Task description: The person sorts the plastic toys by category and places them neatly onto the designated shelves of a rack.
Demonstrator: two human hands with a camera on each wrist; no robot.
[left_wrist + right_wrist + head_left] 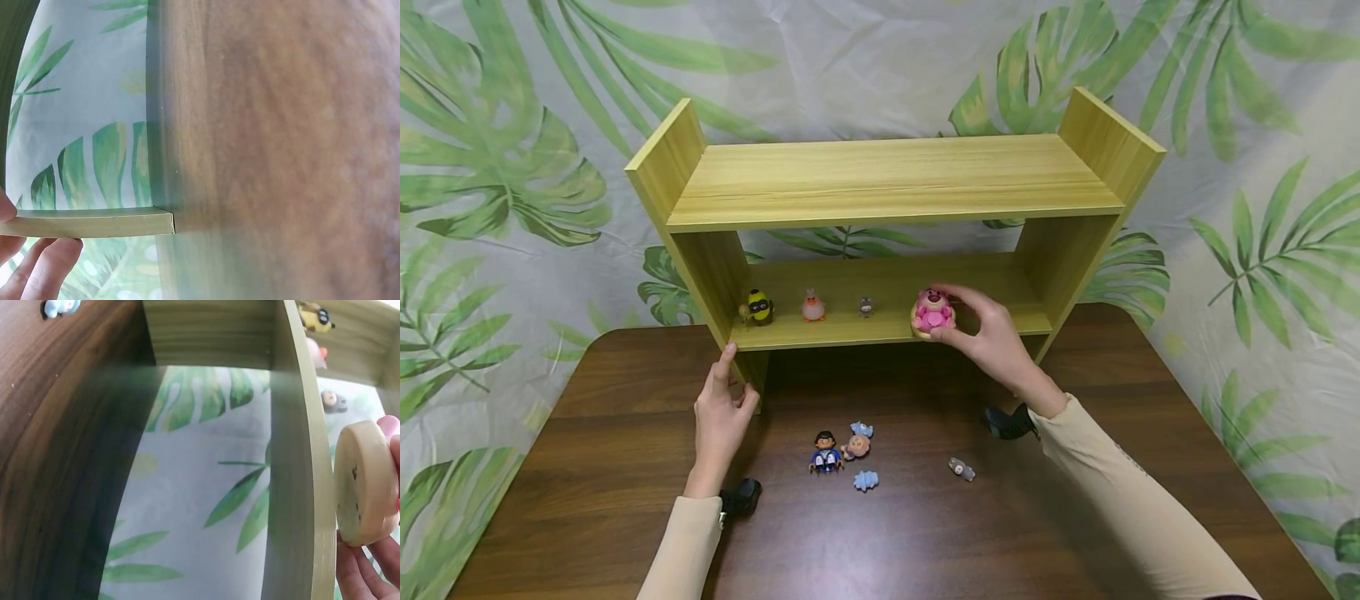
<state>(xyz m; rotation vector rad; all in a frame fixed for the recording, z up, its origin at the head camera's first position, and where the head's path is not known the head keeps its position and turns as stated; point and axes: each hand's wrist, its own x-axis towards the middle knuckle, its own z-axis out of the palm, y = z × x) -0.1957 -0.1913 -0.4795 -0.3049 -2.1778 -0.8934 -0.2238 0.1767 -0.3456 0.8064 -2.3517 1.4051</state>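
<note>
My right hand [996, 337] grips a pink bear figurine [934, 313] by its sides, at the front edge of the middle shelf [880, 335]. Its round cream base [365, 484] shows from below in the right wrist view, close beside the shelf board. At the lower left, my left hand [721, 412] holds the wooden shelf unit's left side panel [87, 223], with fingers on both faces of it. A yellow-and-black figure [758, 308], a pink duck-like figure [812, 307] and a small grey figure [866, 307] stand in a row on the middle shelf.
On the brown table [602, 467] in front lie a doll in blue [826, 452], a peach-headed figure [857, 446], two light blue pieces [866, 481] and a grey figure [961, 469]. A leaf-patterned cloth [865, 67] hangs behind the unit's upper board [887, 179].
</note>
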